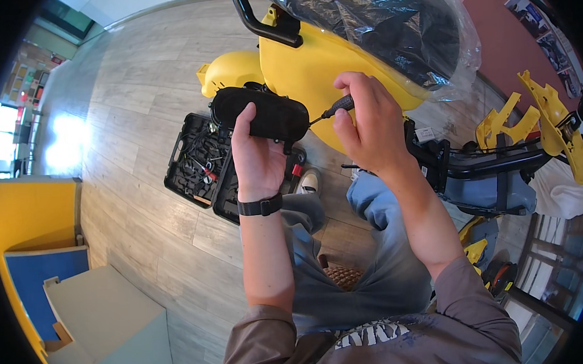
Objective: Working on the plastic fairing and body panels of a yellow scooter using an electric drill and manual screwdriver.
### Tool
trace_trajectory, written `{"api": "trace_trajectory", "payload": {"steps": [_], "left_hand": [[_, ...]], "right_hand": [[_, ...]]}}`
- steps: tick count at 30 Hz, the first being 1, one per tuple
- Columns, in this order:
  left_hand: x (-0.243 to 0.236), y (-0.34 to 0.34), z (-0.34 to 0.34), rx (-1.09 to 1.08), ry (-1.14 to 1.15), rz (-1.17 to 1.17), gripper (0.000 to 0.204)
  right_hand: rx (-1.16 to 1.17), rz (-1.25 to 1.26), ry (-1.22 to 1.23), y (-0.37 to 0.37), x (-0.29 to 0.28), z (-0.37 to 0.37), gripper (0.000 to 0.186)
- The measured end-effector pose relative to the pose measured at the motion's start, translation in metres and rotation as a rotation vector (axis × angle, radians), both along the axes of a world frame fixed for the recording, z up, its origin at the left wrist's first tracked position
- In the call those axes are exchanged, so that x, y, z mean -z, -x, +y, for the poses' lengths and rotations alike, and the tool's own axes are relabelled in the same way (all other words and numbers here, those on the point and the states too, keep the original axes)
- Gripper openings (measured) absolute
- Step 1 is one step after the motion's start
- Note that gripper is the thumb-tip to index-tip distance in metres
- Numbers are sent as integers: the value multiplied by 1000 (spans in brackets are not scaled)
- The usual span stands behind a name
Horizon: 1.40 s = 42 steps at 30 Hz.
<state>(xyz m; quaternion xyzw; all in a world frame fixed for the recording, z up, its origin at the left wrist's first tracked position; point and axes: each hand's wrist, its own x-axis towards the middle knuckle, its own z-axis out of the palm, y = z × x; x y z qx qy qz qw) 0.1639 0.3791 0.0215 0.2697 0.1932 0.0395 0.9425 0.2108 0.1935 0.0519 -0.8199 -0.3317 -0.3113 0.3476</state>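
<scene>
My left hand point(257, 154) grips a black oval plastic housing point(271, 117) from below, its thumb lying over the near face. In my right hand point(371, 122) is a screwdriver point(340, 107) with a dark handle. Its shaft points left, and the tip meets or nearly meets the right end of the housing; the exact contact is too small to tell. Fingers of the right hand close around the handle. Just beyond both hands stands a large yellow body panel point(305, 62) of a vehicle.
An open black tool case point(201, 160) lies on the wooden floor at left. Clear plastic wraps a black seat point(375, 19) on the yellow body. Yellow parts point(499, 121) and a black frame tube point(495, 166) are at right. A grey cabinet point(107, 310) stands lower left.
</scene>
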Motion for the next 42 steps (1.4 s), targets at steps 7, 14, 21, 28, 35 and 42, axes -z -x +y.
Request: {"api": "trace_trajectory", "payload": {"steps": [7, 14, 21, 28, 35, 42], "left_hand": [[3, 0, 2, 15, -5, 14, 41], [-1, 3, 4, 83, -8, -23, 47], [-4, 4, 3, 122, 41, -37, 48], [-4, 4, 4, 124, 40, -50, 48], [-1, 4, 6, 143, 84, -75, 49], [-1, 3, 6, 119, 108, -83, 48]], "right_hand": [[-17, 492, -51, 9, -3, 2, 24], [11, 210, -10, 5, 3, -1, 19], [24, 266, -132, 6, 7, 3, 21], [6, 118, -92, 4, 6, 1, 19], [43, 266, -193, 8, 6, 3, 17], [39, 321, -231, 10, 3, -1, 16]]}}
